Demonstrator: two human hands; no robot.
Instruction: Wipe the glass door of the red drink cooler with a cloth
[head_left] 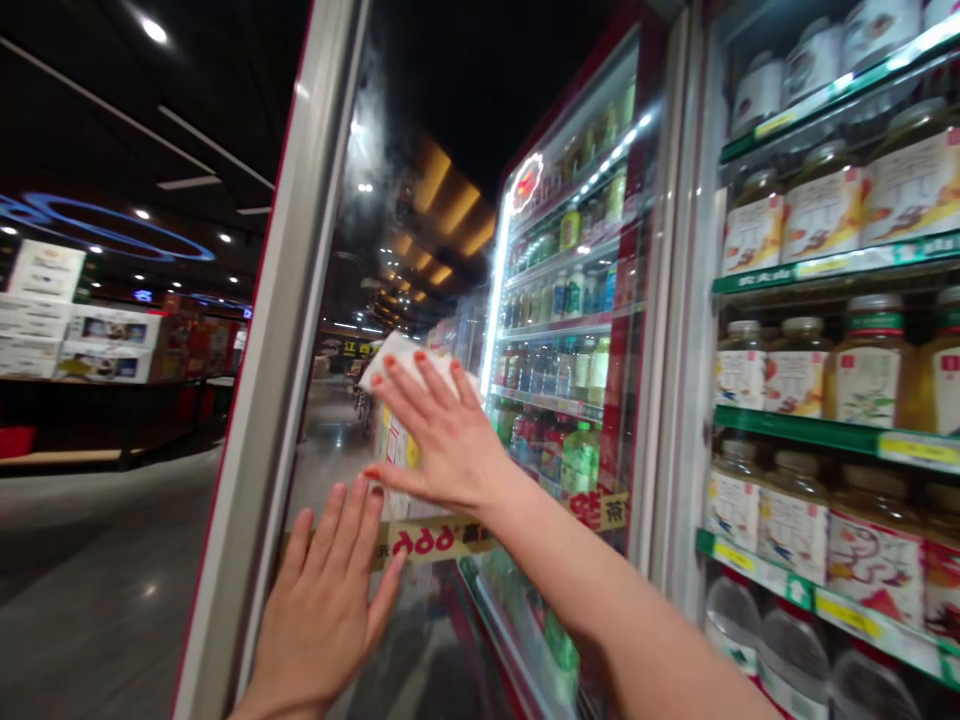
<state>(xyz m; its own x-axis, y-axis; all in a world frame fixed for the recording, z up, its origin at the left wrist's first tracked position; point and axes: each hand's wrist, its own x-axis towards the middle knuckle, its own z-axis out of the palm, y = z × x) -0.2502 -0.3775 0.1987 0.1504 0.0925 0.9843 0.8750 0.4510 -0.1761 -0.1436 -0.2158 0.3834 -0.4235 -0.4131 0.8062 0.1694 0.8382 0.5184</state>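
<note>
My right hand holds a white cloth flat against the glass door, its fingers spread over it. Part of the cloth is hidden under the palm and fingers. Lower down and to the left, my left hand is open, palm toward the same pane, fingers stretched up near the metal door frame. It holds nothing. Across the glass runs a gold strip with red characters, partly covered by my right forearm and left fingers. A hazy whitish patch shows high on the pane.
At right, cooler shelves with green edges carry several bottled drinks. A lit drinks cooler shows in the glass. Beyond the frame at left, stacked boxes stand on a display above the grey floor.
</note>
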